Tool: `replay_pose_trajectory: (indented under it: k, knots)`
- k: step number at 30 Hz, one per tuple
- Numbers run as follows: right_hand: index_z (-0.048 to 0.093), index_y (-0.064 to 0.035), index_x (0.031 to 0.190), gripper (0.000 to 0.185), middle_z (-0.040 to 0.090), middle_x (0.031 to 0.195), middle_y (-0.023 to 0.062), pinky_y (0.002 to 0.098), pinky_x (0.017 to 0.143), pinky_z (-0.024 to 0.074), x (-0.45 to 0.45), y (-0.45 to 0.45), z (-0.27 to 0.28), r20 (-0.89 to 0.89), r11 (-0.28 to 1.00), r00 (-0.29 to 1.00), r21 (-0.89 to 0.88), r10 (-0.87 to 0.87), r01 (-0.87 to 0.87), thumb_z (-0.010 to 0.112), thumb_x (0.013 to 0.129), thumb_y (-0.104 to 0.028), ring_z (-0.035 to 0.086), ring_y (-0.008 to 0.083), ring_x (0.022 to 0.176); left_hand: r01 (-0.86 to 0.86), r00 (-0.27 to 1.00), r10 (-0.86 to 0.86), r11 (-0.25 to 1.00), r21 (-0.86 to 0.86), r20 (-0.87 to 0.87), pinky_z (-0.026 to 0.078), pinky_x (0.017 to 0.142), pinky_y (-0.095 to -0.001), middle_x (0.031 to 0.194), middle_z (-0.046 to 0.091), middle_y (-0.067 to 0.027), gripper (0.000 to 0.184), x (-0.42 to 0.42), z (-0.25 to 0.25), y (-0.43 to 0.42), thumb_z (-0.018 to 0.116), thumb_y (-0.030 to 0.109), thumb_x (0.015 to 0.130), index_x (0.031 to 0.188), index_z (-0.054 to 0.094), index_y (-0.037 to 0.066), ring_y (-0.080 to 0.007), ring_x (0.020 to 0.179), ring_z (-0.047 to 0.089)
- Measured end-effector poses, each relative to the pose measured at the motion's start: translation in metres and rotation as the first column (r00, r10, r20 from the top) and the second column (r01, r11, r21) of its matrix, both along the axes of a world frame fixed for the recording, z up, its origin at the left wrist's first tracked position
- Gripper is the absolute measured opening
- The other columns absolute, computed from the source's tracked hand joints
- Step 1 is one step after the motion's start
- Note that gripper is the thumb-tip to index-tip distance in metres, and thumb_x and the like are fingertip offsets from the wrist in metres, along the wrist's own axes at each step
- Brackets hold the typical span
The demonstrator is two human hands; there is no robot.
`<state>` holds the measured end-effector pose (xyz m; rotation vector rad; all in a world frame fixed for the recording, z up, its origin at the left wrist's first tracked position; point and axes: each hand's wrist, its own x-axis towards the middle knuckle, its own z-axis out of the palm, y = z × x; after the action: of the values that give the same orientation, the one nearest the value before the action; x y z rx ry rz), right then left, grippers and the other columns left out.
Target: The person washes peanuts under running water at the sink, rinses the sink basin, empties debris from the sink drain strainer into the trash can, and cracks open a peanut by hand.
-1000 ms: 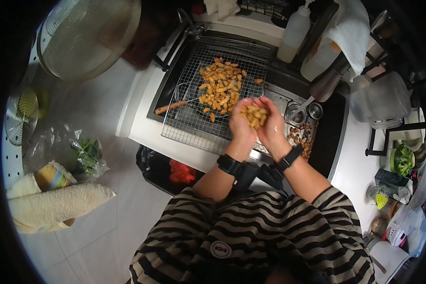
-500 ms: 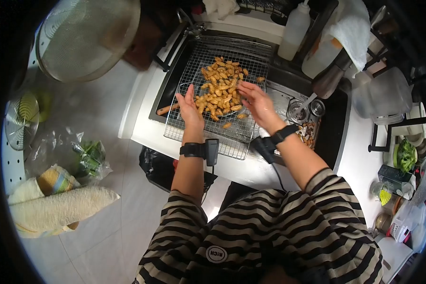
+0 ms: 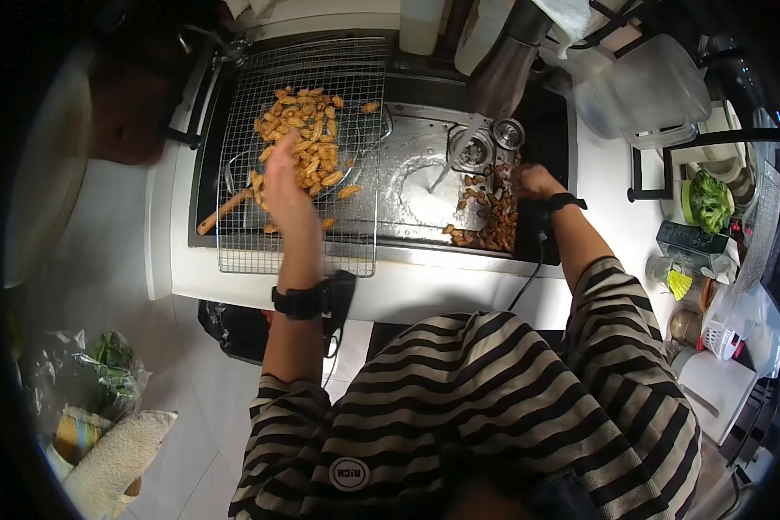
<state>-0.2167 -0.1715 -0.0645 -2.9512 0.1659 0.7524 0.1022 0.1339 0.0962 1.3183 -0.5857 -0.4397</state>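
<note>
A heap of peanuts (image 3: 316,143) lies on the middle of the wire rack (image 3: 351,247), shells pointing every way, so the heap shares no one axis; a few strays lie around it. The rack's own long axis runs away from the person, across the left part of the sink (image 3: 412,130). A wooden handle (image 3: 225,212) slants out past the rack's left edge, its end pointing left and toward the person. The left hand (image 3: 290,178) is above the rack, at the heap's near side, blurred, fingers straight and pointing away; its grip is spread flat, and contact with the shells cannot be told. The right hand (image 3: 536,182) is well right of the rack, by the brown bits (image 3: 494,217) strewn in the sink; its fingers curl inward, and whether its grip clasps anything cannot be told.

Right of the rack, the tap (image 3: 503,74) pours a slanting stream near two metal drains (image 3: 471,149). The white worktop (image 3: 425,282) borders the rack's near end. Farther right of the rack are clear containers (image 3: 650,91) and leafy greens (image 3: 709,199); to its left and nearer, a towel (image 3: 117,459) and pale floor (image 3: 195,364).
</note>
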Motion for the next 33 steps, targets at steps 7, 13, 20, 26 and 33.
replay_pose_trajectory:
  k: [7,13,20,26,33]
  knots:
    - [0.063,-0.0050,0.097,0.034,0.061,0.100,0.0138,0.0336,0.076,0.0481,-0.006,0.045,-0.059,-0.405,0.994,0.910,-0.097,-0.090,0.055,0.051,0.080,-0.031,0.059,0.0266,0.092,0.528,0.631,-0.343,0.847,0.061,-0.695,0.014,0.106,-0.0437,0.141,0.020,-0.0131,0.052,-0.090,-0.013,-0.075,0.040,0.041,0.090,0.133,0.034,0.013,-0.0264,0.130,0.019]
    - [0.048,0.0101,0.110,0.084,0.049,0.116,0.0252,0.0375,0.089,0.0409,0.006,0.080,-0.047,-0.471,0.859,0.754,-0.013,-0.458,0.513,0.058,0.066,-0.061,0.050,0.0334,0.107,0.723,0.484,-0.264,0.658,0.211,-0.835,0.004,0.103,-0.0517,0.145,0.002,-0.0138,0.081,-0.112,-0.044,-0.119,0.048,0.058,0.079,0.139,0.017,0.013,-0.0291,0.134,-0.002]
    - [0.039,0.0062,0.121,0.101,0.047,0.120,0.0228,0.0399,0.094,0.0361,0.009,0.102,-0.035,-0.470,0.855,0.764,0.036,-0.443,0.518,0.063,0.057,-0.068,0.046,0.0302,0.113,0.763,0.545,-0.323,0.573,0.299,-0.773,0.006,0.105,-0.0463,0.145,0.005,-0.0149,0.089,-0.110,-0.035,-0.115,0.048,0.060,0.078,0.138,0.011,0.005,-0.0286,0.134,0.000]
    - [0.036,-0.0035,0.128,0.086,0.052,0.116,0.0163,0.0390,0.085,0.0426,0.019,0.107,-0.039,-0.595,0.778,0.755,0.324,-0.275,0.539,0.058,0.069,-0.062,0.056,0.0283,0.096,0.787,0.538,-0.372,0.544,0.292,-0.756,0.019,0.102,-0.0406,0.142,0.019,-0.0080,0.083,-0.100,-0.044,-0.100,0.050,0.055,0.080,0.138,0.017,0.006,-0.0208,0.131,0.014]
    - [0.040,-0.0097,0.127,0.070,0.056,0.111,0.0157,0.0386,0.078,0.0451,0.033,0.116,-0.035,-0.659,0.843,0.742,0.324,-0.125,0.430,0.047,0.078,-0.059,0.060,0.0278,0.087,0.730,0.536,-0.242,0.614,0.300,-0.809,0.025,0.099,-0.0387,0.139,0.025,-0.0067,0.078,-0.105,-0.062,-0.091,0.054,0.049,0.082,0.137,0.019,0.007,-0.0190,0.129,0.018]
